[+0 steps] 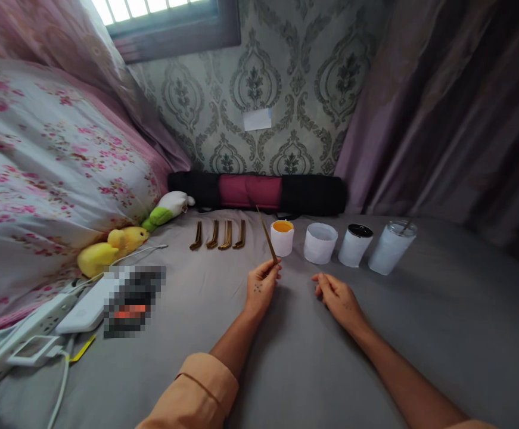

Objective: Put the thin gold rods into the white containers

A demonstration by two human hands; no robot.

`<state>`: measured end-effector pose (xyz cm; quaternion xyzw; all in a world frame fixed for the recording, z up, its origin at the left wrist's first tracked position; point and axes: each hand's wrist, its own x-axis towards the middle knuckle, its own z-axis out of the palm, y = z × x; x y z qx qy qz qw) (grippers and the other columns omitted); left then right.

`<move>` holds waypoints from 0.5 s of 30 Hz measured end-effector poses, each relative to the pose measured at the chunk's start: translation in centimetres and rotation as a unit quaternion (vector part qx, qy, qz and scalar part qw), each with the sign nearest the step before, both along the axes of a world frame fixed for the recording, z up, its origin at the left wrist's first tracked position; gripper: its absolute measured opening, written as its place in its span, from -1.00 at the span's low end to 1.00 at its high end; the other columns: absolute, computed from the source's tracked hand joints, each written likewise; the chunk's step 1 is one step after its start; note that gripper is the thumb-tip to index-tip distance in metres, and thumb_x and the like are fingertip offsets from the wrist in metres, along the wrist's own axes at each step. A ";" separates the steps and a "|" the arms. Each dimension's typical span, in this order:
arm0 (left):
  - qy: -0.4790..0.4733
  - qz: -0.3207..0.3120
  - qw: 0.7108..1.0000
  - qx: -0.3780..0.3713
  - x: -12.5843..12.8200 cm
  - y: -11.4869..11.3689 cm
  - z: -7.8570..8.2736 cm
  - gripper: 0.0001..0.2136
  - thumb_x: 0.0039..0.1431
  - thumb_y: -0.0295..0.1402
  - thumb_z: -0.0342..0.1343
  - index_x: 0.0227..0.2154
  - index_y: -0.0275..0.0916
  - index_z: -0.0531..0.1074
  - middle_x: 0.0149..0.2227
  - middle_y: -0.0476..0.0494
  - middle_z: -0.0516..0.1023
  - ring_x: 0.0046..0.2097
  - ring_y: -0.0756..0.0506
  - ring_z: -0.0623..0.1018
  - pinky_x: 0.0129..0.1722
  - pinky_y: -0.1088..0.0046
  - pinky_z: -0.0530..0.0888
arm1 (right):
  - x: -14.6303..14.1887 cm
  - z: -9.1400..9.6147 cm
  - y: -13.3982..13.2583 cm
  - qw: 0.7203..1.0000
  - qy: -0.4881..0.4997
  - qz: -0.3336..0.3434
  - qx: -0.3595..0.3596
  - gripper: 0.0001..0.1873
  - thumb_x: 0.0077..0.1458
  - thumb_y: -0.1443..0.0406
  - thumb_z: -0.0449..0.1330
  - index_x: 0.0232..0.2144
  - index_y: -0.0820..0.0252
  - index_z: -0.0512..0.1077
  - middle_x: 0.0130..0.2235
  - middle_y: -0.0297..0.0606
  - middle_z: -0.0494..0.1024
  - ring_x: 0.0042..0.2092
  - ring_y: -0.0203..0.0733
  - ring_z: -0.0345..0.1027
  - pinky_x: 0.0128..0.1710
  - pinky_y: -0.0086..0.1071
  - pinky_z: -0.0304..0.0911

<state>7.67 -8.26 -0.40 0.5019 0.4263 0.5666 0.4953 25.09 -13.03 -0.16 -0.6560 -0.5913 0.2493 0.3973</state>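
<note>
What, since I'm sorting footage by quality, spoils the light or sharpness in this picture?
Head view, top left: the window glares white. Head view, right: the curtain is dim and soft; the rightmost cup leans outward, probably lens stretch. Head view, left: blocky pixels hide something on the grey sheet. Head view, centre: the left hand, thin stick and right hand look fairly clear.

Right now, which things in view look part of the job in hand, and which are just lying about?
Likely part of the job:
thin brown stick in the left hand
four brown bundles
four white-covered containers

Likely just lying about:
yellow plush toy
green-and-white plush toy
power strip
black-and-maroon roll
</note>
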 end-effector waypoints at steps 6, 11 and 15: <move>0.026 -0.004 0.999 0.026 0.1 -0.3 0.1 -0.75 -0.06 -0.31 0.09 -0.29 -0.27 0.48 -0.42 -0.11 0.46 -0.46 0.04 0.39 -0.53 0.58 0.30 | 0.0 -0.1 0.1 1.000 0.013 0.009 0.010 -0.53 0.07 0.05 -0.18 -0.28 0.22 0.38 -0.52 -0.30 0.41 -0.53 -0.33 0.24 -0.51 -0.46 0.12; 0.068 0.001 0.996 0.066 0.1 -0.5 0.1 -0.77 -0.03 -0.32 0.06 -0.29 -0.22 0.49 -0.44 -0.10 0.44 -0.44 0.03 0.36 -0.47 0.57 0.29 | 0.1 -0.2 0.1 0.999 0.021 0.014 0.023 -0.51 0.08 0.04 -0.19 -0.24 0.24 0.35 -0.52 -0.30 0.39 -0.55 -0.32 0.22 -0.52 -0.45 0.12; 0.088 -0.001 0.992 0.090 0.1 -0.7 0.0 -0.78 0.00 -0.32 0.04 -0.29 -0.20 0.49 -0.42 -0.11 0.43 -0.41 0.01 0.37 -0.44 0.55 0.29 | 0.1 -0.3 0.1 0.999 0.045 0.014 0.023 -0.52 0.08 0.04 -0.18 -0.20 0.23 0.33 -0.51 -0.31 0.37 -0.58 -0.35 0.20 -0.56 -0.46 0.12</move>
